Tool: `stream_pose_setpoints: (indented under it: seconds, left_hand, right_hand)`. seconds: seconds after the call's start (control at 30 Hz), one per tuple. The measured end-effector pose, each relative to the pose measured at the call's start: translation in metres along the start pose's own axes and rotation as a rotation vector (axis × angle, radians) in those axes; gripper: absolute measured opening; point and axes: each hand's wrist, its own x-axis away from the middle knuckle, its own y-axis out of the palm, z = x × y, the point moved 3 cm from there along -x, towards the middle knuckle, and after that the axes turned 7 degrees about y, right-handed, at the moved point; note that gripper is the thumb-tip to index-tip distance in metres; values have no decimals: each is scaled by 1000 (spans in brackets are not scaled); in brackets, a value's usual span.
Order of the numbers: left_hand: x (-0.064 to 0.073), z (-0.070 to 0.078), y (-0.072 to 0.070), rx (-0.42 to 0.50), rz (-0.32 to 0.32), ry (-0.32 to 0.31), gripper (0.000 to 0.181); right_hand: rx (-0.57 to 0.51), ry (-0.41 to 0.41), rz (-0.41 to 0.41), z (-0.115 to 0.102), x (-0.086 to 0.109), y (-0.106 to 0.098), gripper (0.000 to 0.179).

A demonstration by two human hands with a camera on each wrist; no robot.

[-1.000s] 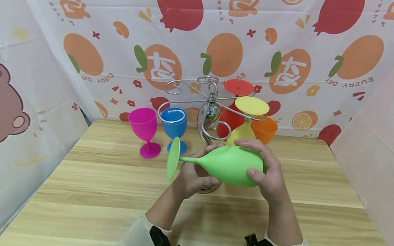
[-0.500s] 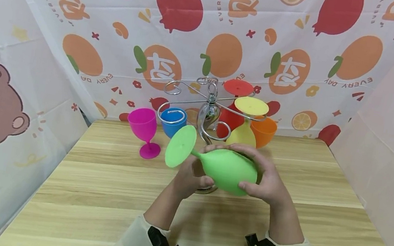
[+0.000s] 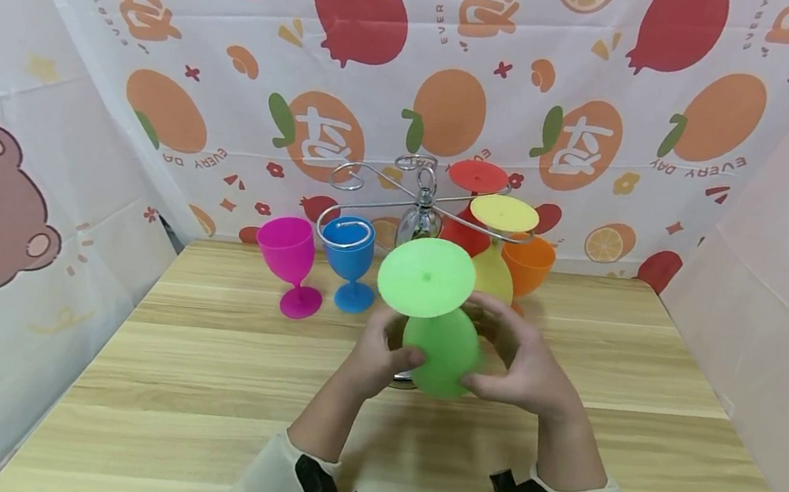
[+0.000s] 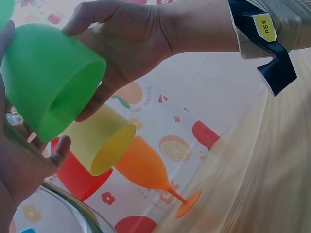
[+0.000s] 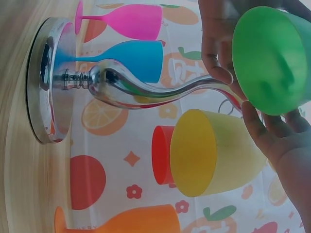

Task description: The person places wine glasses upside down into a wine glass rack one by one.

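A green plastic goblet (image 3: 443,358) is held upside down in front of the chrome goblet rack (image 3: 419,220), its round foot on top and tilted toward the head camera. My left hand (image 3: 374,354) holds the bowl from the left, thumb on the near side. From the right, my right hand (image 3: 530,368) grips the same bowl between thumb and fingers; the farther fingers are partly hidden. The bowl's open mouth faces down in the left wrist view. Just behind it, a yellow goblet (image 3: 505,213) and a red goblet (image 3: 478,176) hang upside down by their feet from the rack.
Left of the rack, a pink goblet (image 3: 288,248) and a blue goblet (image 3: 351,253) stand upright on the wooden table (image 3: 193,386). An orange goblet (image 3: 530,265) stands behind the hanging yellow one. Several wire loops (image 3: 344,230) spread out from the rack's top. Fruit-printed cloth hangs behind.
The green goblet has turned from lying sideways, foot to the left, to mouth-down with its foot up. Both hands have stayed on its bowl with little other movement.
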Motion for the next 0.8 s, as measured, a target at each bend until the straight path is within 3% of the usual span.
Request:
stream_pose_setpoints:
  seconds: [0.17,0.4,0.8]
  left_hand:
    - [-1,4,0,-94,18,-26,99]
    - [-4,8,3,-218,54,-28,88]
    - [-5,8,4,-213,102,-97,92]
  right_hand:
    - [13,35,-8,1,1,3,85]
    - [11,103,-8,2,1,4,90]
    - [46,132,69,1,0,0,86]
